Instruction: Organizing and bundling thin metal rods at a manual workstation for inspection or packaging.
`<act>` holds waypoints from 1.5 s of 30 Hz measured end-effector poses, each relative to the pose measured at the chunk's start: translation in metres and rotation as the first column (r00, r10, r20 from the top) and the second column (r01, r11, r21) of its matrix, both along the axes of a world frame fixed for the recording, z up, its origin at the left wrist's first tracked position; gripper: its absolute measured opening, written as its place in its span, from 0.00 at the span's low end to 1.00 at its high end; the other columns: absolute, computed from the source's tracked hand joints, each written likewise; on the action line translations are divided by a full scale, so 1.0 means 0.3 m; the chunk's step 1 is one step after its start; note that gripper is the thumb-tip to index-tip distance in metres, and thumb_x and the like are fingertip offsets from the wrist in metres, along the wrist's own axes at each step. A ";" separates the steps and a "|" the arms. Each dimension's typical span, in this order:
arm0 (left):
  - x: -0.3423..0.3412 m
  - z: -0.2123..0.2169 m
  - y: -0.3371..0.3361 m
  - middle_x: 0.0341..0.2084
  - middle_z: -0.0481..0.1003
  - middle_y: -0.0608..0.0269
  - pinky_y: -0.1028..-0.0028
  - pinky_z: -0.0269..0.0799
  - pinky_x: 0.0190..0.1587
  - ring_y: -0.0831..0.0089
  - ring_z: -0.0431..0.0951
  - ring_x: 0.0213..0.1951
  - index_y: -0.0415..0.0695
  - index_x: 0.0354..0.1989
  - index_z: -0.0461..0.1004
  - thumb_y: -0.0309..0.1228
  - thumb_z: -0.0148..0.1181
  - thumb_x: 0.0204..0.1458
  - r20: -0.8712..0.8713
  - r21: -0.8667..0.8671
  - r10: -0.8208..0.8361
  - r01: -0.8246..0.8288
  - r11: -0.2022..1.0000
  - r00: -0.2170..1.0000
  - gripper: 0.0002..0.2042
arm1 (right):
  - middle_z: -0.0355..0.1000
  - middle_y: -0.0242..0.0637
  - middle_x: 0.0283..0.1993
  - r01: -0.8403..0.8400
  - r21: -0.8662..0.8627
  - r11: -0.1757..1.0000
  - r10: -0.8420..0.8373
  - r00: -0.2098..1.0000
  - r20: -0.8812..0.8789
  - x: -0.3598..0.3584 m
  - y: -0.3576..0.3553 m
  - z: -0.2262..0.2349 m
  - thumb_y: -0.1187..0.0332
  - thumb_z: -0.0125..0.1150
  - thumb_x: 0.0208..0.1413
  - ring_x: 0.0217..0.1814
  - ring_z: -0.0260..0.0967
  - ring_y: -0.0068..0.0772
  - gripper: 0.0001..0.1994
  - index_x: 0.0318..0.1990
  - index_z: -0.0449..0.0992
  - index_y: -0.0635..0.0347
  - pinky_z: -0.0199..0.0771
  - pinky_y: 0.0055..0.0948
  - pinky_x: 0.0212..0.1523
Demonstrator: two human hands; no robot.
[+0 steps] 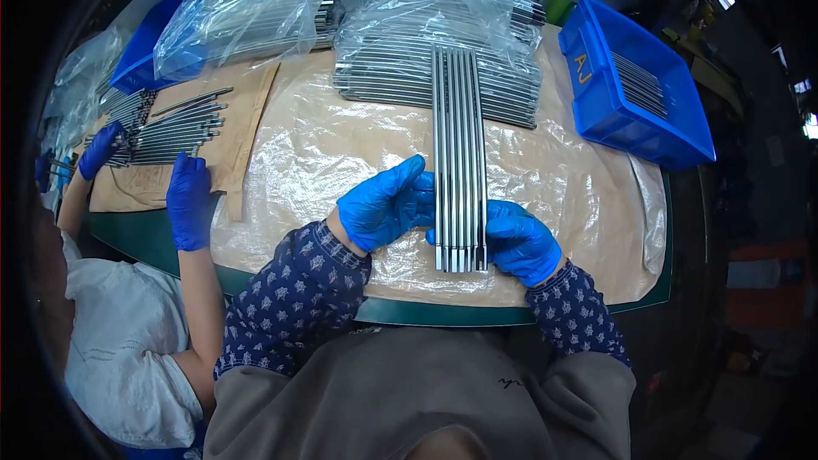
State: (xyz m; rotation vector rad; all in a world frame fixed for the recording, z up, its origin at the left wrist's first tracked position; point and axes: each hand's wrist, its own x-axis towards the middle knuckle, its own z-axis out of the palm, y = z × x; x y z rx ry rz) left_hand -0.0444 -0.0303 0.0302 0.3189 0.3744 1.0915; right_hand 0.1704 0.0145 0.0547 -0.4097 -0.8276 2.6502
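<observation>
A flat row of several shiny metal rods (458, 153) stands lengthwise in front of me, its near ends lined up. My right hand (521, 241), in a blue glove, grips the row from the right near its lower end, with fingers passing underneath. My left hand (383, 206), also gloved in blue, curls against the left edge of the row. Its thumb is raised off the rods, and its fingertips are partly hidden behind them. Beyond my hands lies a large stack of similar rods (388, 77), partly covered by clear plastic film (409, 13).
Brown sheeting under clear plastic (315, 162) covers the green-edged table (400, 313). A blue bin (596, 111) with rods inside stands at the far right. On the left, a co-worker's purple-gloved hands (188, 200) are beside more rods (175, 132). Another blue bin (141, 64) sits behind them.
</observation>
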 end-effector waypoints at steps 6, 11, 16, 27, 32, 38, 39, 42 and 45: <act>0.049 0.042 -0.003 0.37 0.73 0.56 0.68 0.69 0.44 0.67 0.74 0.39 0.40 0.44 0.68 0.37 0.48 0.53 -0.009 -0.157 0.065 -0.065 0.985 0.998 0.15 | 0.69 0.44 0.44 0.018 0.104 0.994 -0.037 0.982 0.186 -0.003 -0.008 0.006 0.72 0.54 0.46 0.45 0.69 0.34 0.20 0.47 0.65 0.71 0.68 0.30 0.48; 0.131 0.060 0.016 0.47 0.65 0.46 0.66 0.65 0.51 0.60 0.67 0.49 0.35 0.49 0.62 0.35 0.51 0.51 -0.098 -0.068 -0.089 0.083 0.994 0.991 0.20 | 0.63 0.43 0.49 -0.249 0.734 0.632 -0.110 0.909 0.403 -0.048 -0.030 0.011 0.63 0.48 0.53 0.51 0.61 0.33 0.21 0.51 0.60 0.67 0.62 0.30 0.51; 0.125 0.061 0.013 0.48 0.64 0.41 0.63 0.68 0.48 0.57 0.68 0.48 0.37 0.43 0.66 0.29 0.51 0.51 -0.091 -0.091 -0.115 0.107 0.990 0.989 0.12 | 0.68 0.45 0.39 -0.243 0.926 0.289 -0.281 0.903 0.325 -0.060 -0.045 0.002 0.58 0.45 0.55 0.43 0.66 0.34 0.18 0.41 0.69 0.65 0.67 0.28 0.43; 0.117 0.140 -0.077 0.20 0.70 0.61 0.71 0.71 0.29 0.70 0.71 0.23 0.41 0.39 0.65 0.31 0.53 0.50 -0.257 0.085 -0.105 0.130 0.988 0.961 0.10 | 0.63 0.44 0.52 0.330 0.651 0.683 -0.464 0.885 0.038 -0.043 0.056 0.181 0.58 0.53 0.52 0.53 0.62 0.34 0.30 0.59 0.51 0.58 0.64 0.32 0.52; 0.145 0.187 -0.128 0.20 0.70 0.61 0.76 0.68 0.28 0.72 0.71 0.24 0.39 0.37 0.66 0.30 0.55 0.48 -0.666 0.266 -0.129 0.395 0.879 0.735 0.11 | 0.70 0.41 0.36 0.244 0.455 0.856 -0.192 0.969 -0.157 -0.115 -0.001 0.393 0.62 0.52 0.53 0.34 0.68 0.28 0.22 0.53 0.60 0.62 0.69 0.26 0.36; 0.133 0.127 -0.093 0.30 0.70 0.61 0.75 0.69 0.37 0.71 0.71 0.35 0.43 0.36 0.68 0.27 0.58 0.46 -0.791 0.455 0.160 0.394 0.799 0.590 0.09 | 0.71 0.34 0.27 0.267 0.668 0.695 -0.199 0.964 -0.178 -0.154 -0.093 0.453 0.68 0.60 0.47 0.25 0.64 0.20 0.09 0.32 0.74 0.64 0.66 0.19 0.30; 0.137 0.109 -0.073 0.32 0.70 0.62 0.74 0.68 0.39 0.71 0.70 0.38 0.43 0.38 0.68 0.27 0.59 0.45 -0.874 0.420 0.218 0.452 0.787 0.434 0.12 | 0.72 0.35 0.30 0.200 0.684 0.702 -0.150 0.980 -0.132 -0.151 -0.079 0.434 0.69 0.59 0.46 0.30 0.66 0.22 0.08 0.33 0.75 0.64 0.66 0.21 0.34; 0.139 0.066 -0.054 0.36 0.70 0.62 0.71 0.67 0.45 0.69 0.69 0.43 0.43 0.46 0.64 0.26 0.61 0.43 -0.807 0.559 0.337 0.443 0.702 0.485 0.20 | 0.72 0.35 0.33 0.141 0.742 0.656 -0.104 0.990 -0.097 -0.142 -0.062 0.414 0.72 0.58 0.46 0.38 0.67 0.26 0.07 0.33 0.75 0.63 0.66 0.23 0.40; 0.136 0.085 -0.063 0.41 0.68 0.58 0.69 0.65 0.50 0.67 0.68 0.45 0.43 0.50 0.61 0.27 0.61 0.42 -0.784 0.406 0.078 0.414 0.814 0.616 0.24 | 0.72 0.36 0.34 0.174 0.806 0.566 -0.184 0.979 -0.082 -0.096 -0.076 0.456 0.76 0.56 0.45 0.39 0.68 0.28 0.07 0.34 0.75 0.60 0.67 0.24 0.40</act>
